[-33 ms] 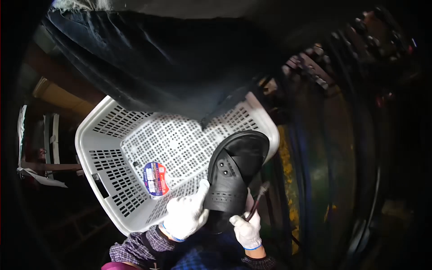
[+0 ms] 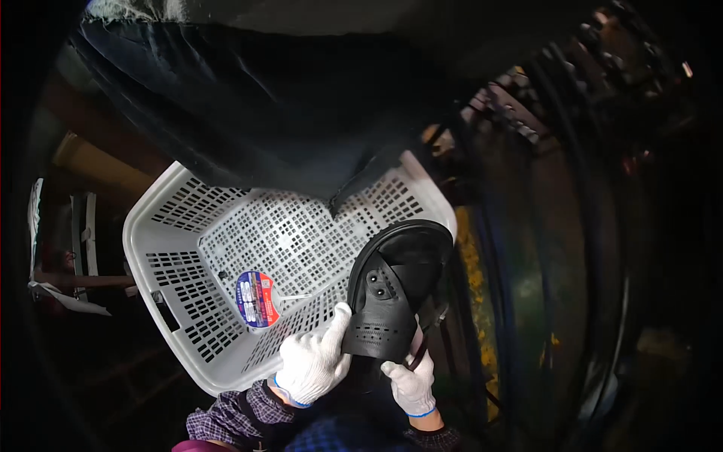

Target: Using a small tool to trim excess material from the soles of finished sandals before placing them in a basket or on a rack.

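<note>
A black slide sandal (image 2: 382,320) with crossed straps and two round studs is held up over the near right edge of the basket. My left hand (image 2: 312,363), in a white knit glove, is closed on the sandal's left side, its thumb up along the strap. On the other side my right hand (image 2: 412,383), gloved too, steadies the sandal near its heel end. A thin dark stick-like tool (image 2: 424,345) is also in my right hand, pointing up and right; its tip is hard to make out. The fingers beneath the sandal are hidden.
Below the sandal stands a light grey slotted plastic basket (image 2: 135,252) with a red and blue label (image 2: 257,300) inside. Dark cloth (image 2: 263,113) hangs over its far side. Blurred dark machinery (image 2: 520,113) is at the right, a cardboard box (image 2: 102,162) at the left.
The tool in my right hand has tilted a little, and its pale tip shows less. The sandal stays nearly in place while the basket appears shifted slightly left.
</note>
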Demonstrator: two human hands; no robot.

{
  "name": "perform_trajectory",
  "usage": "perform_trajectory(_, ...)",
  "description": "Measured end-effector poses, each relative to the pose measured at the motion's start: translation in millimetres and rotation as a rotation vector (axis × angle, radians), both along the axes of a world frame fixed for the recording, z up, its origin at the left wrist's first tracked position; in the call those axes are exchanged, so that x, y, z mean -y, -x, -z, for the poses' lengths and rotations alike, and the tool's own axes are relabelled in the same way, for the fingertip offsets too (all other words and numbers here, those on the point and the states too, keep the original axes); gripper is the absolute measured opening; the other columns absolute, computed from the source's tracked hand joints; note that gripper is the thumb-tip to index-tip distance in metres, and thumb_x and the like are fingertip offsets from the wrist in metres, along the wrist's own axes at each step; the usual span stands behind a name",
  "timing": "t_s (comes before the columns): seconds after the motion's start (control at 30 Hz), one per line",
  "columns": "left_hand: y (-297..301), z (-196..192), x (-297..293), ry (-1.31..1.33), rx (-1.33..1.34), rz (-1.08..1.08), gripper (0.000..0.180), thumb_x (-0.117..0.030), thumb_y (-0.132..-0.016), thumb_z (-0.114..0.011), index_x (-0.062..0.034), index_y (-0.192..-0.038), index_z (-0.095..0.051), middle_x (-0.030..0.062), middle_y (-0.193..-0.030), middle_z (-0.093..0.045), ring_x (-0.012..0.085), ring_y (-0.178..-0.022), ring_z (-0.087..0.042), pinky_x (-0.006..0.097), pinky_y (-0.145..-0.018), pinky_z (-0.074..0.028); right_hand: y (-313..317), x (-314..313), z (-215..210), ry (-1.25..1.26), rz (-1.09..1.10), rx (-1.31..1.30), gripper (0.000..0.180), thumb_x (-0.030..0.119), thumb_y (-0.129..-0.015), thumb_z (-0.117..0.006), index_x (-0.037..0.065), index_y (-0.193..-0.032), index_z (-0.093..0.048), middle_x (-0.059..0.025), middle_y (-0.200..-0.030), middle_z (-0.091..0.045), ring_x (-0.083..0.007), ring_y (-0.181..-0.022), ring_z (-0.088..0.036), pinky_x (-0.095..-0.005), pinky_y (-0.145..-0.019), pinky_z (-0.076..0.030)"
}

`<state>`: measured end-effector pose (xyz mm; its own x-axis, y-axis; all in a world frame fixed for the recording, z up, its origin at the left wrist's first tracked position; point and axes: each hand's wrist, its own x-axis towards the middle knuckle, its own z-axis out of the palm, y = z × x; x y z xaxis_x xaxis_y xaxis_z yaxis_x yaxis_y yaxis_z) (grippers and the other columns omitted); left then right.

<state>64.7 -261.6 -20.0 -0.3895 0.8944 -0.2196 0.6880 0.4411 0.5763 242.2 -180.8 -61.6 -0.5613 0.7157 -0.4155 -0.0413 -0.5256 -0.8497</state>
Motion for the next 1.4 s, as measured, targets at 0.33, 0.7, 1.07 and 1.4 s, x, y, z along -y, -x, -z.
perform_trajectory(0.33,-76.2,-44.2,-2.6,-0.48,1.285,-0.312,0.045,-0.019,-0.104,-0.054,0.0061,-0.141,-0.051,0.009,-0.112,-0.067,0.0165,-0.097,-0.064,0.031,-0.091,-0.052,-140.9,-0.8,-39.4,0.972,-0.065,-0.865,0.047,0.036,-0.104,-0.049,0.002,-0.138,-0.05,-0.0125,-0.122,-0.062,-0.0238,-0.084,-0.063,-0.0317,-0.074,-0.054)
perform_trajectory(0.7,-122.3,-51.6,-8.2,-0.341,1.418,-0.299,0.042,-0.018,-0.103,-0.057,0.0023,-0.14,-0.054,0.0088,-0.111,-0.069,0.0124,-0.098,-0.063,0.027,-0.089,-0.052,-145.1,11.6,-75.7,1.23,-0.044,-1.163,0.052,0.045,-0.108,-0.035,-0.001,-0.113,-0.06,-0.0057,-0.071,-0.056,-0.0137,-0.051,-0.04,-0.0263,-0.043,-0.037)
perform_trajectory(1.07,-131.0,-54.8,-26.2,-0.203,1.304,-0.138,0.047,-0.021,-0.105,-0.054,0.0035,-0.144,-0.048,0.0151,-0.135,-0.059,0.0215,-0.122,-0.059,0.034,-0.104,-0.048,-126.2,6.7,-64.4,1.11,-0.649,-1.934,0.047,0.041,-0.107,-0.04,0.007,-0.136,-0.053,-0.0108,-0.098,-0.059,-0.0203,-0.074,-0.058,-0.0286,-0.057,-0.048)
perform_trajectory(1.4,-122.4,-60.6,-41.4,-0.358,1.889,-0.377,0.033,-0.014,-0.092,-0.069,-0.0008,-0.122,-0.062,0.0079,-0.11,-0.069,0.0167,-0.102,-0.065,0.035,-0.092,-0.053,-167.9,8.5,-103.9,-0.255,-0.17,0.338,0.065,-0.002,-0.077,-0.068,-0.005,-0.139,-0.047,-0.0112,-0.12,-0.065,-0.0207,-0.114,-0.058,-0.0349,-0.101,-0.044)
